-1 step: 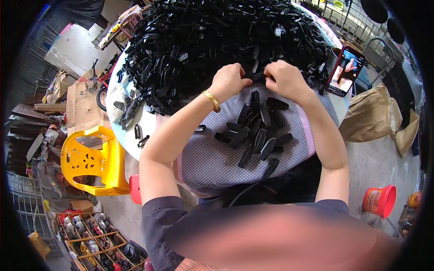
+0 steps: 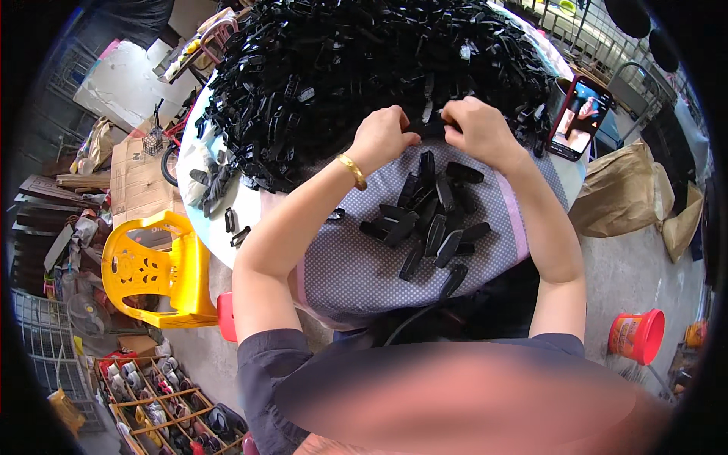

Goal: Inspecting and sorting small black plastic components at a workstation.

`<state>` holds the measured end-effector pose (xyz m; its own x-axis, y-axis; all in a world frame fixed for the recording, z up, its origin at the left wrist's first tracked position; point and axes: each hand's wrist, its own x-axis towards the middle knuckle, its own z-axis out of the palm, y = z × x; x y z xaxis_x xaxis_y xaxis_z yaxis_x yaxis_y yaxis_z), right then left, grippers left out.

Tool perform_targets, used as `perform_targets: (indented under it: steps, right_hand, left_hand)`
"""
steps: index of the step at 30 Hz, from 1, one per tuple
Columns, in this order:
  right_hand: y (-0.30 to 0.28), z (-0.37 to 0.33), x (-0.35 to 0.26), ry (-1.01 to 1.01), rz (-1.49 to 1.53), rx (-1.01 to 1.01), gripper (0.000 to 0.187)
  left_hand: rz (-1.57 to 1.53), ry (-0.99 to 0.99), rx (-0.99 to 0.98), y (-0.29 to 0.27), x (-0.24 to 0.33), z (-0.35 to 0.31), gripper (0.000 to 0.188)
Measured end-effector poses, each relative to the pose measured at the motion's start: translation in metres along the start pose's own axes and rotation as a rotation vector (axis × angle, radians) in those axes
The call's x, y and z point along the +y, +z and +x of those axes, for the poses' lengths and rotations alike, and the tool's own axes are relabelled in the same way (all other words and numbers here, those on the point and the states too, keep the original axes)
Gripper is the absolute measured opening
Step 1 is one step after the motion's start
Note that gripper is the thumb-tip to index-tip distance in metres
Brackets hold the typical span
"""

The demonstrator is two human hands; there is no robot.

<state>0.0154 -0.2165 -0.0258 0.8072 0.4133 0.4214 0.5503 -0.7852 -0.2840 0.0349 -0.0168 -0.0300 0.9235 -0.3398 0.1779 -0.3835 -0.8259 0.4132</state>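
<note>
A big heap of small black plastic pieces [image 2: 356,68] covers the far part of the table. At its near edge my left hand [image 2: 383,138], with a gold bangle on the wrist, is closed with thumb against fingers. My right hand [image 2: 479,133] faces it across a small gap, its fingers also curled shut. Something black lies between the fingertips of both hands, but it blends into the dark heap and its kind is unclear. Closer to me, several longer black plastic pieces [image 2: 434,235] lie loosely on the grey dotted cloth [image 2: 341,262].
A phone [image 2: 580,117] with a lit screen stands at the table's right edge. Dark gloves [image 2: 216,182] lie on the left edge. Around the table are a yellow plastic chair [image 2: 193,273], a red bucket [image 2: 644,337], a brown paper sack [image 2: 622,189] and a shoe rack [image 2: 163,402].
</note>
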Motion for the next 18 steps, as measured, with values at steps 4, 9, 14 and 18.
perform_targets:
  steps: [4, 9, 14, 18]
  right_hand:
    - [-0.004, 0.008, 0.005, -0.014, 0.192, 0.140, 0.023]
    - [0.008, 0.009, -0.010, -0.091, 0.704, 0.116, 0.023]
    - [0.020, 0.004, -0.021, 0.220, 1.006, -0.011, 0.021]
    - [0.019, 0.003, -0.027, 0.281, 1.037, -0.002, 0.022]
  left_hand:
    - [-0.104, 0.041, 0.052, -0.003, 0.000, -0.016, 0.029]
    - [-0.268, 0.124, 0.193, -0.005, -0.009, -0.027, 0.033]
    - [-0.975, 0.084, 0.110, -0.009, -0.007, -0.024, 0.042]
    - [-1.211, -0.002, 0.082, -0.011, -0.007, -0.027, 0.042]
